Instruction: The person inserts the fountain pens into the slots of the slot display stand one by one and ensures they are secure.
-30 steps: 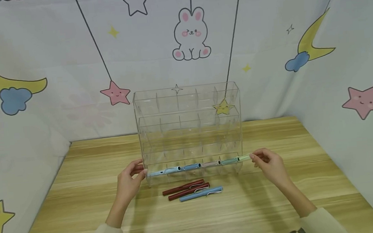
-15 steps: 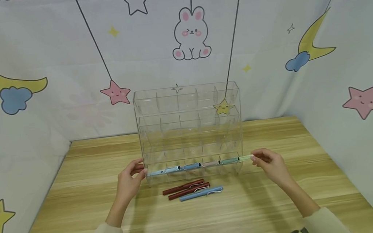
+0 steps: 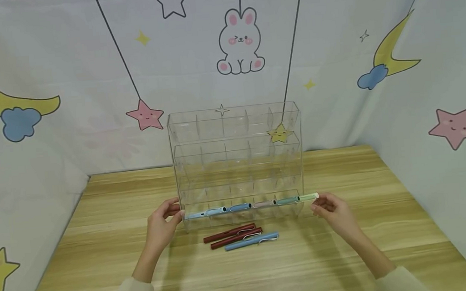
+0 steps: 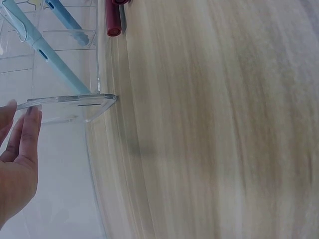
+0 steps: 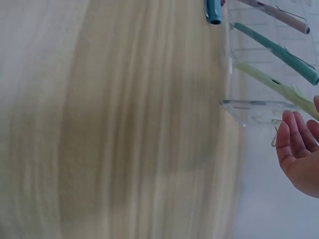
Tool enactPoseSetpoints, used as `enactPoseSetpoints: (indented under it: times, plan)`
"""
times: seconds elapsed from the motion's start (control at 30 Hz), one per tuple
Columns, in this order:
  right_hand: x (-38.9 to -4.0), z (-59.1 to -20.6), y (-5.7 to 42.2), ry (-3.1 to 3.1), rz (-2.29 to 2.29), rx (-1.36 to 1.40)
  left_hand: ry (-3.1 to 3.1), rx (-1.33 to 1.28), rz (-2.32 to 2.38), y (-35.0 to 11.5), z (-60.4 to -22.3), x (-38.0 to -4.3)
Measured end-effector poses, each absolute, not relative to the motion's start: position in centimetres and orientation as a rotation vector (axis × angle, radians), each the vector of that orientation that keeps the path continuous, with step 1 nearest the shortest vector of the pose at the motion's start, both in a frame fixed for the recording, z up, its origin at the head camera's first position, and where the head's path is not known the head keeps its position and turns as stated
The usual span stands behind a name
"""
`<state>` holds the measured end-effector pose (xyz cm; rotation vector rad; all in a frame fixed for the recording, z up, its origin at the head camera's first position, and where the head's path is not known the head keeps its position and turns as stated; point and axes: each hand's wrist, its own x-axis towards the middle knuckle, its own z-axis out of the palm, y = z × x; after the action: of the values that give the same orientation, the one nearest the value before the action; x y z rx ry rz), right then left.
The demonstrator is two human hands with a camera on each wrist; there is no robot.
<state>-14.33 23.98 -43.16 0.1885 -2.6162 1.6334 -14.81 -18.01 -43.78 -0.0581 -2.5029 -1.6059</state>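
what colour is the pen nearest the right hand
The pen is pale yellow-green; it shows best in the right wrist view.

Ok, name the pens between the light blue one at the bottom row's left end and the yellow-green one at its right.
In the head view, left to right: a blue pen, a pinkish pen and a teal pen.

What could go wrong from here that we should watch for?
The light green pen juts past the right side of the clear pen rack, beside the right hand; a bump might dislodge it. The left hand grips the rack's left side, so a tug could jostle its contents. Two dark red pens and a blue pen lie loose in front; sliding the rack could push them.
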Motion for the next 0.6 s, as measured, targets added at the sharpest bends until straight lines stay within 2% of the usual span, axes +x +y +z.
enactPoseSetpoints:
  times: [0.13,0.4,0.6]
  plan:
    - [-13.8,-43.8,22.7,-2.701,1.607,0.219,-2.506,-0.059,-1.61,-18.0,-43.7,-14.8]
    - [-13.3,-46.8,20.2,-2.785,1.467,0.554,-2.509,-0.037,-1.618,-17.9,-43.6,-14.8]
    - [-13.0,-48.0,18.1,-2.781,1.391,0.673,-2.513,-0.034,-1.606,-17.9,-43.6,-14.8]
